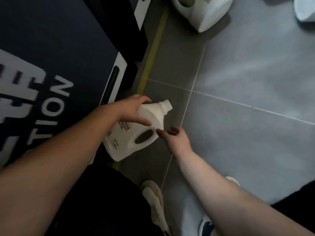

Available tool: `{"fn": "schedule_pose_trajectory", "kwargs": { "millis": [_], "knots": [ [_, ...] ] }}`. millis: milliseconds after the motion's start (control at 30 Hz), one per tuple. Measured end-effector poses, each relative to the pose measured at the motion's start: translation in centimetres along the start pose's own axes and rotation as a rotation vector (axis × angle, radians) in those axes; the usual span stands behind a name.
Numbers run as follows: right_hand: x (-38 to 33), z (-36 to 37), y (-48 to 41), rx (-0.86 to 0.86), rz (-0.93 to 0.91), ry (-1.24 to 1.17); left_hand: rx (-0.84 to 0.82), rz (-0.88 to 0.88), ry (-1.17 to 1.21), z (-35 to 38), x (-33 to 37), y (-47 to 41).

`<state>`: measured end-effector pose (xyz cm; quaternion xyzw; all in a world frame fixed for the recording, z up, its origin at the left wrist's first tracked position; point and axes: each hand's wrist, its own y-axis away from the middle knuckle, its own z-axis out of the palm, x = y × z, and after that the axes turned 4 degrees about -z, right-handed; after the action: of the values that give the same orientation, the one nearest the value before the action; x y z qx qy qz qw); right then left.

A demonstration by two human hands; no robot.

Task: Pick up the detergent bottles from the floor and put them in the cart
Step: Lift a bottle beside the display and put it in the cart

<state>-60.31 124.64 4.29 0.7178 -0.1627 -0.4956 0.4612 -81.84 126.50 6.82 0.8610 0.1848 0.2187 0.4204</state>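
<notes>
The left hand [134,109] grasps the white detergent bottle [136,133] at its shoulder, fingers curled over the top edge. The bottle is tilted, cap upward, just beside the dark panel with white letters [42,65], above the grey floor [238,133]. The right hand [176,139] is relaxed and holds nothing, fingertips near the handle (contact is unclear). Farther away lie 2 more: the nearer bottle [204,16] and the corner bottle [305,12], both cut off by the frame

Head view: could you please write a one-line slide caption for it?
The left hand grips a detergent bottle near its neck; the open right hand hovers beside its handle.
</notes>
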Motion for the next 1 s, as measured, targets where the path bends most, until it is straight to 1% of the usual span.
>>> {"fn": "schedule_pose_trajectory", "kwargs": {
  "millis": [100,200,333,467,533,733,867,1000],
  "knots": [
    [2.0,1.2,-3.9,0.005,0.053,0.067,-0.062,-0.064,-0.088,1.3,-1.4,-5.1],
    [3.6,2.3,-6.0,-0.025,0.09,0.072,-0.113,-0.135,-0.162,1.8,-2.5,-7.7],
    [4.8,4.4,-7.2,-0.065,0.122,0.054,-0.116,-0.185,-0.18,2.2,-3.5,-8.9],
    [4.8,5.3,-8.0,-0.033,0.173,0.037,-0.108,-0.2,-0.172,2.8,-3.4,-9.0],
    [4.8,5.3,-8.4,-0.02,0.163,0.034,-0.107,-0.221,-0.144,2.9,-3.2,-9.1],
    [4.4,2.3,-9.7,0.046,0.099,0.147,-0.058,-0.291,0.037,4.9,-2.0,-8.6],
    [3.3,-1.4,-11.8,0.102,0.043,0.32,-0.035,-0.383,0.338,7.7,-0.1,-8.0],
    [2.0,-4.7,-12.9,0.131,0.026,0.391,-0.094,-0.456,0.612,10.2,3.3,-7.3]
  ]
}}
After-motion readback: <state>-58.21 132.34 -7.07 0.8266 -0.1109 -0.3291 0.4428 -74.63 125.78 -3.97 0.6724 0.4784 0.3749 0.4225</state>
